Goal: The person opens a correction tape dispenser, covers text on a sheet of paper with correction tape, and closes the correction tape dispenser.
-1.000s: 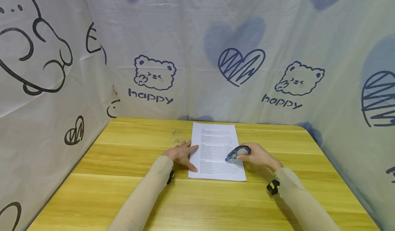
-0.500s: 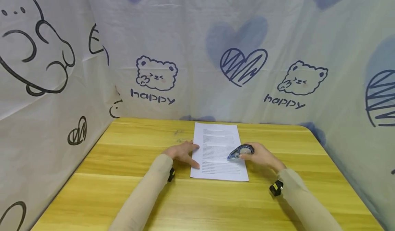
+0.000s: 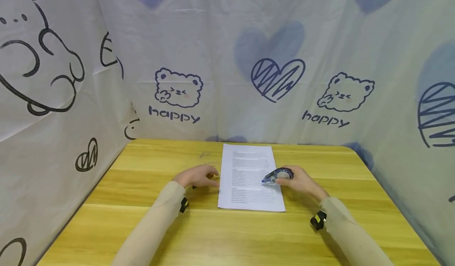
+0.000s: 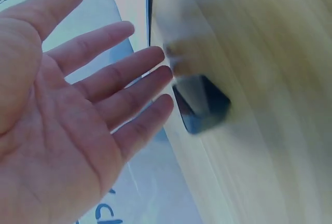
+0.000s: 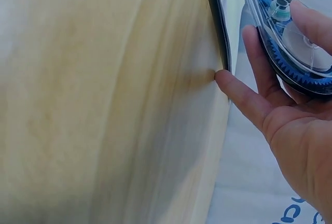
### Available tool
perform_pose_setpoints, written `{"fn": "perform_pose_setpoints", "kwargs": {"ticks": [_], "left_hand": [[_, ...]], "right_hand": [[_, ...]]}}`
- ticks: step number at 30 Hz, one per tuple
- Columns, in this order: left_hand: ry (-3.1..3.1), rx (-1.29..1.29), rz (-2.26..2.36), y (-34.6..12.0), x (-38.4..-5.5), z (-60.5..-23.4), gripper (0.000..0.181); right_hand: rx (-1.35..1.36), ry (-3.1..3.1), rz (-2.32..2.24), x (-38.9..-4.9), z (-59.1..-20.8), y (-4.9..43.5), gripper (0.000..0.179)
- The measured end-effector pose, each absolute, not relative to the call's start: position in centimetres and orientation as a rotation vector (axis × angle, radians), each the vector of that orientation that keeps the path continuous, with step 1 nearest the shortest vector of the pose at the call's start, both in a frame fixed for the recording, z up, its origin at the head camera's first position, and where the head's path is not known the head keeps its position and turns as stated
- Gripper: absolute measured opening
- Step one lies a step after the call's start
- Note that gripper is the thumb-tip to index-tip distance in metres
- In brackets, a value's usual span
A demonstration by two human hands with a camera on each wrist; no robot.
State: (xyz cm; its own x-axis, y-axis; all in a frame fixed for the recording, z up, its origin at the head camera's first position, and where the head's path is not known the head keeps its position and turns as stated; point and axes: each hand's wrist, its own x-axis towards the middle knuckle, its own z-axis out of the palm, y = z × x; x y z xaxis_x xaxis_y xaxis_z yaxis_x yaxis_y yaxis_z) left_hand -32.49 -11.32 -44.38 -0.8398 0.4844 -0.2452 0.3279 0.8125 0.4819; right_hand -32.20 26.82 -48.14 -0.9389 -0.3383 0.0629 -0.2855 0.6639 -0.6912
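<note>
A printed paper sheet [image 3: 249, 175], seemingly with others under it, lies on the wooden table. My left hand [image 3: 195, 176] is just left of its edge, holding nothing. The left wrist view shows the fingers [image 4: 124, 79] spread and nearly straight, close to a small dark angular object [image 4: 201, 105] on the table, too blurred to name. My right hand [image 3: 302, 183] grips a clear and blue correction tape [image 3: 278, 176] between thumb and fingers. Its blue tip is over the text on the sheet's right half; whether it touches cannot be told. One right finger [image 5: 241, 94] reaches down by the paper's edge.
Around the paper stretches the yellow wooden table [image 3: 227, 238]. A printed cloth curtain [image 3: 227, 100] hangs behind the far edge and along both sides. Black wrist cameras are strapped at both cuffs. Faint marks [image 3: 204, 154] show left of the paper.
My left hand has lifted off the paper's left margin and moved left, beside a dark object. The right hand keeps its grip on the correction tape and has barely moved.
</note>
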Motion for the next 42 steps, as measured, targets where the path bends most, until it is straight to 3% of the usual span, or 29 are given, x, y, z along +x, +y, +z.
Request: {"fn": "perform_pose_setpoints", "kwargs": {"ticks": [10,32,42], "left_hand": [[2.709,0.666,0.717,-14.7,-31.6,-44.6,0.050],[2.763,0.610,0.597,-16.8,-30.7,-44.5,0.041],[2.747,0.713,0.477,-16.4,-30.8,-45.3,0.052]], "right_hand": [[-0.464,2.781,-1.155,-31.8,-48.0,26.8,0.047],[-0.471,2.777,-1.171,-31.8,-47.9,26.1,0.039],[-0.484,2.769,-1.175,-31.8,-47.7,25.7,0.036]]}}
